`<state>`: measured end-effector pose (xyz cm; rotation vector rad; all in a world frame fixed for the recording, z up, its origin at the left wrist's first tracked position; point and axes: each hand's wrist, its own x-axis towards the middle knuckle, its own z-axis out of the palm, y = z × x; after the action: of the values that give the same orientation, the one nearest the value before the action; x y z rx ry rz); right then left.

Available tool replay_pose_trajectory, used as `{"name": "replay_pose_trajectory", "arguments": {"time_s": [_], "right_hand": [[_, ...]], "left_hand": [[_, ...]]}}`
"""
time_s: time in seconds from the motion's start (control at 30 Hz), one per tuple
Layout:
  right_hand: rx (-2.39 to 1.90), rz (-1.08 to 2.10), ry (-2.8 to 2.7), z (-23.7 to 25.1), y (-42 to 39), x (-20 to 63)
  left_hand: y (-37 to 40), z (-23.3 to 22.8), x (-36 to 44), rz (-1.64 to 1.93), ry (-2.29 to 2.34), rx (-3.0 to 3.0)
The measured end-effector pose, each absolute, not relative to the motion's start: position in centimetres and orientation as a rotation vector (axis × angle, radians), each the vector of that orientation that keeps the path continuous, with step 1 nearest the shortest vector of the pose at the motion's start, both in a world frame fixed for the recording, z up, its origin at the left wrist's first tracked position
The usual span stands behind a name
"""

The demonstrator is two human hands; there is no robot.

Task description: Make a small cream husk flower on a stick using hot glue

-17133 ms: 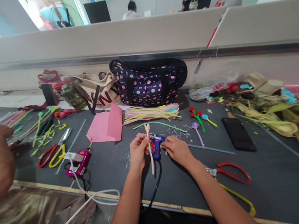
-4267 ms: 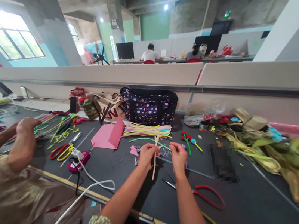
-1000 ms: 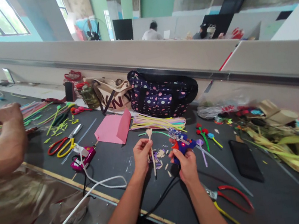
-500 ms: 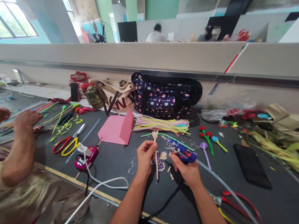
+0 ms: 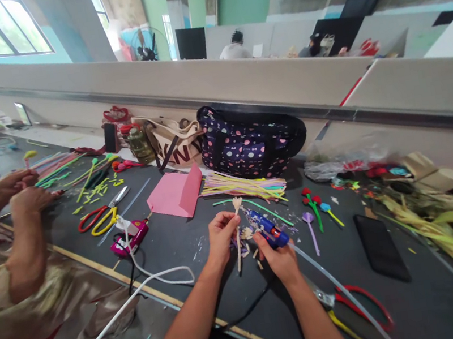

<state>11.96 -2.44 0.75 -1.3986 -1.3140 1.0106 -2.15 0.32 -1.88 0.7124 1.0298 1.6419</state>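
Observation:
Pinched in the fingers of my left hand (image 5: 223, 237) is a cream pipe-cleaner flower (image 5: 236, 204), its stem pointing down toward the table. My right hand (image 5: 277, 252) grips a blue hot glue gun (image 5: 266, 225), whose nozzle is close to the flower head; whether they touch I cannot tell. A clear glue stick (image 5: 323, 266) trails from the gun's back end. Small cream and purple scraps (image 5: 246, 236) lie under my hands. To the right rest a purple flower on a stem (image 5: 310, 225), red-tipped green stems (image 5: 314, 207) and a blue-and-yellow one (image 5: 330, 214).
Behind my hands lie a bundle of pipe cleaners (image 5: 246, 186), pink paper (image 5: 170, 194) and a dotted bag (image 5: 248, 143). Scissors (image 5: 107, 216) and a magenta glue gun (image 5: 131, 239) sit left, near a co-worker's hands (image 5: 26, 192). A phone (image 5: 380, 248) and red-yellow scissors (image 5: 359, 303) are right.
My right hand has shifted slightly left, bringing the glue gun's nozzle nearer the cream flower. The co-worker's hands have come together around a yellow-topped stem.

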Motion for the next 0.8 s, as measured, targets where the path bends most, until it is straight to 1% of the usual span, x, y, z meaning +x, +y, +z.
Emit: {"name": "replay_pose_trajectory", "arguments": {"time_s": [0.13,0.8], "right_hand": [[-1.391,1.054,-1.358,0.2,-2.1,12.3],[-1.389,1.041,-1.342,-0.8,-2.0,12.3]], "left_hand": [[0.3,-1.8,-2.1,1.641,1.041,0.713],[0.3,-1.9,-2.1,1.710,1.093,0.739]]}}
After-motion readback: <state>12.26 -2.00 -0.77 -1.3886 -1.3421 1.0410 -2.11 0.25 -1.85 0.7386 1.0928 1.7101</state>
